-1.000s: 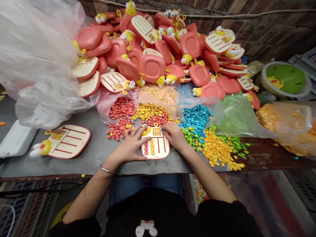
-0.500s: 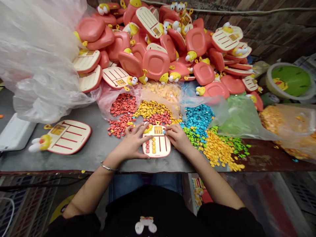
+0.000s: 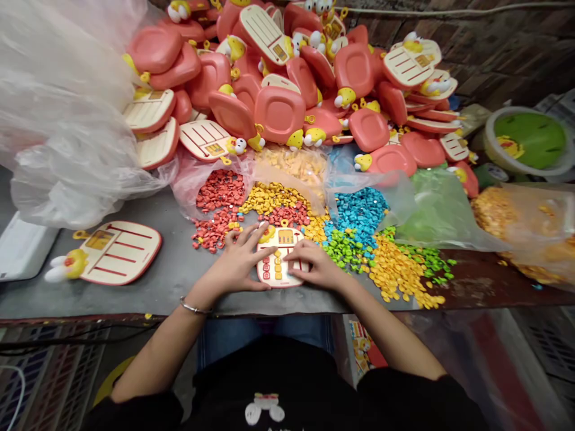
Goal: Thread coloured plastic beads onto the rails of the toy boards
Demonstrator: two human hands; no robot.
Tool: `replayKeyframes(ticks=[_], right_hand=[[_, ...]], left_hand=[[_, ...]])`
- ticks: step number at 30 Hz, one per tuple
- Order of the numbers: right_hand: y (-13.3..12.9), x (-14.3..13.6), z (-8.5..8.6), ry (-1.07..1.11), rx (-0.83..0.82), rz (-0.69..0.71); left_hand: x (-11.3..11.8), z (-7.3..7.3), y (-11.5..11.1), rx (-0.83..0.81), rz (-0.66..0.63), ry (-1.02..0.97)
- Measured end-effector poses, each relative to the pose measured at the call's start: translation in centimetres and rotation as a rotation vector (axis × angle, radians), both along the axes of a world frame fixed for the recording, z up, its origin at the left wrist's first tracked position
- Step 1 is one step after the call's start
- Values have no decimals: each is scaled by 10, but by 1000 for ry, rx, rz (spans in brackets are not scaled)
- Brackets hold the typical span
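A small cream-faced, red-edged toy board (image 3: 294, 281) lies flat on the grey table before me, with a yellow animal head at its top left. Its first slot carries red beads (image 3: 266, 268); the second carries yellow beads (image 3: 278, 265). My left hand (image 3: 233, 263) grips the board by its left side, thumb along the lower edge and fingers over the upper part. Over the right-hand slots, my right hand (image 3: 318, 263) presses its fingertips together in a pinch. Those fingers hide whatever is between them and part of the slots.
Loose red (image 3: 213, 230), yellow (image 3: 274, 197), blue (image 3: 359, 212) and green pieces (image 3: 345, 248) spill from plastic bags behind the board. Yellow discs (image 3: 398, 269) lie to the right. Another toy board (image 3: 121, 251) rests at left. Many red-backed boards (image 3: 281, 114) are heaped behind.
My right hand has moved left and down from the board's upper right edge onto its slots. The blue piece seen at its fingertips is now out of sight. My left hand stays on the board.
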State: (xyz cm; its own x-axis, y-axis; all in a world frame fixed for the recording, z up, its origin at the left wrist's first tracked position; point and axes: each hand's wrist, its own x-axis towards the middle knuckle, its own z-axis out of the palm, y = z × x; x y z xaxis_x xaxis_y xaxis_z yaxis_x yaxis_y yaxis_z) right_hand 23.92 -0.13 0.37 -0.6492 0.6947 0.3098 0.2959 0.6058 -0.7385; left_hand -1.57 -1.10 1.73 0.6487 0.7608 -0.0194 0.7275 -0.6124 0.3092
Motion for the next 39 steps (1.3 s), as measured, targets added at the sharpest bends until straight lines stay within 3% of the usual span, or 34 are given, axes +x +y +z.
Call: replayKeyframes(ticks=[2,5,7,11,21,28,34,39], right_hand=[[2,9,5,10,-48,-29],[19,17,3,-35,25,-316],[34,18,-3,-147,113,-419],[53,15,-13,-349,208,-338],[58,15,-14,-478,399,-278],[47,20,-8,-297,300,-328],[34,7,-12,-183,256,-236],[32,5,-18,-65,210,-330]], left_hand=[[0,0,0,-4,1,-14],[0,0,0,-6,-1,-26],[-1,0,0,-10,-2,-27],[-1,1,0,-24,4,-25],[-1,-1,0,-25,8,-45],[0,1,0,-30,11,-56],[1,1,0,-22,12,-25],[0,0,0,-18,6,-22]])
